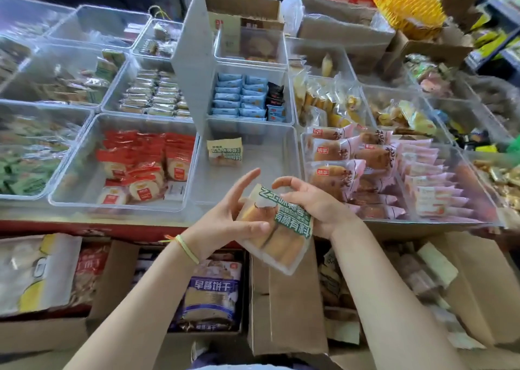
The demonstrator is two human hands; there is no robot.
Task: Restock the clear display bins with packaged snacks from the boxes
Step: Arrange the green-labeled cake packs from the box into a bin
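A cream and green cake packet (pixel 281 229) is held between both hands just in front of the display's near edge. My left hand (pixel 233 214) pinches its left side with thumb and fingers, the index finger sticking up. My right hand (pixel 312 200) curls round the packet's right side. Beyond them sits a clear bin (pixel 289 155), nearly bare, with one matching packet (pixel 225 152) lying at its back left.
Clear bins surround it: red-wrapped cakes (pixel 146 161) to the left, pink-wrapped buns (pixel 365 167) to the right, blue packets (pixel 239 96) behind. A white divider panel (pixel 194 59) stands upright. Open cardboard boxes (pixel 284 299) with snack bags (pixel 211 290) lie below the counter edge.
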